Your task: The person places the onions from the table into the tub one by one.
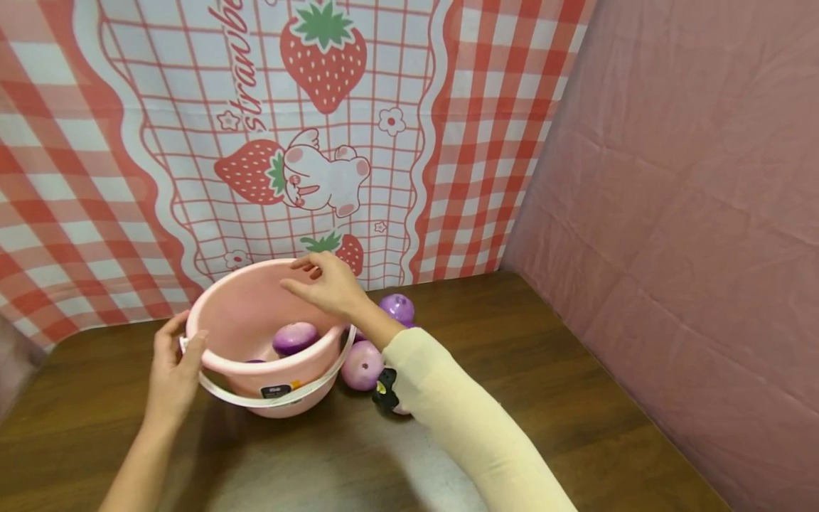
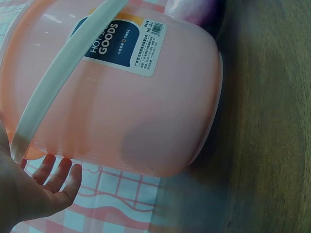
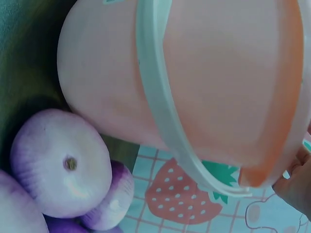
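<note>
A pink bucket [image 1: 256, 306] with a white handle [image 1: 256, 402] stands tilted on the table. My left hand [image 1: 174, 377] grips its rim at the left, by the handle joint; three of its fingers [image 2: 58, 174] show against the wall in the left wrist view. Over the back right rim is my right hand [image 1: 329, 284], thumb and fingers apart, nothing between them; whether it touches the rim I cannot tell. A purple onion [image 1: 296, 338] lies inside the bucket, with the edge of another purple thing beside it. More purple onions [image 3: 60, 162] sit outside, right of the bucket.
The brown wooden table [image 1: 486, 355] extends to the right. Behind the bucket hangs a red-and-white strawberry cloth [image 1: 397, 163], and a pink cloth [image 1: 672, 178] hangs at the right. A black piece [image 1: 386, 390] is beside the right sleeve.
</note>
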The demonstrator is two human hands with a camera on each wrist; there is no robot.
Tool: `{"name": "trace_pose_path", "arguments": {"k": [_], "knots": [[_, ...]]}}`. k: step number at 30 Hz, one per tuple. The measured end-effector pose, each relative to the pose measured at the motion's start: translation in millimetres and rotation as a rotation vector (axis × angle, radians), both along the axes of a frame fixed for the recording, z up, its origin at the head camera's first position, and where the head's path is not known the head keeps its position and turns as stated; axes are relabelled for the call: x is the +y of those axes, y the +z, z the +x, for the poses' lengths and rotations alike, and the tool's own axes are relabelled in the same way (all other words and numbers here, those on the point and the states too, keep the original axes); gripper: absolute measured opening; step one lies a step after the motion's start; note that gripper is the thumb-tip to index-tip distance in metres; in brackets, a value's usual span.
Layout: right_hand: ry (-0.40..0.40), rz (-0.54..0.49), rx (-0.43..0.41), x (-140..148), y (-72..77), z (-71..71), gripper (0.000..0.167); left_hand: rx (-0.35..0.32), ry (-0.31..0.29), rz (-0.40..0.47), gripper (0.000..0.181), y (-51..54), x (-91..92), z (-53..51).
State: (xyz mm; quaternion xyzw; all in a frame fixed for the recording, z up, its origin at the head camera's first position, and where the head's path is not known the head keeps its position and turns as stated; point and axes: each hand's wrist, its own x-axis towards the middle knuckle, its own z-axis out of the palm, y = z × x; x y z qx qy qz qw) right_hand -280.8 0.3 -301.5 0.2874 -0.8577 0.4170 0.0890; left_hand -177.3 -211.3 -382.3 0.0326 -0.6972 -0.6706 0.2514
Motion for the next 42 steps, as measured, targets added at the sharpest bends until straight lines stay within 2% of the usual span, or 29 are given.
{"name": "trace_pose_path", "arguments": {"k": [9, 18, 22, 30, 36, 42], "knots": [[-0.015, -0.022, 0.014, 14, 5.7, -1.8, 0.037, 0.014, -0.008, 0.007, 0.036, -0.1, -0.1, -0.2], [0.014, -0.075, -0.004, 32, 2.5, -9.4, 0.037, 0.009, 0.001, 0.014, 0.036, -0.5, -0.3, 0.0], [0.002, -0.074, -0.019, 42, -0.2, -13.4, 0.034, 0.012, -0.001, 0.014, 0.036, -0.4, -0.2, 0.0], [-0.077, -0.015, -0.037, 58, -3.7, -19.3, 0.035, -0.003, 0.015, 0.004, 0.036, -0.9, -1.1, -0.1], [-0.145, 0.053, -0.017, 69, -7.7, -18.6, 0.039, 0.014, 0.005, 0.015, 0.034, -1.5, -1.4, -0.1], [-0.152, 0.057, -0.018, 78, -12.4, -19.5, 0.039, 0.017, -0.001, 0.010, 0.034, -1.4, -1.4, -0.4]]}}
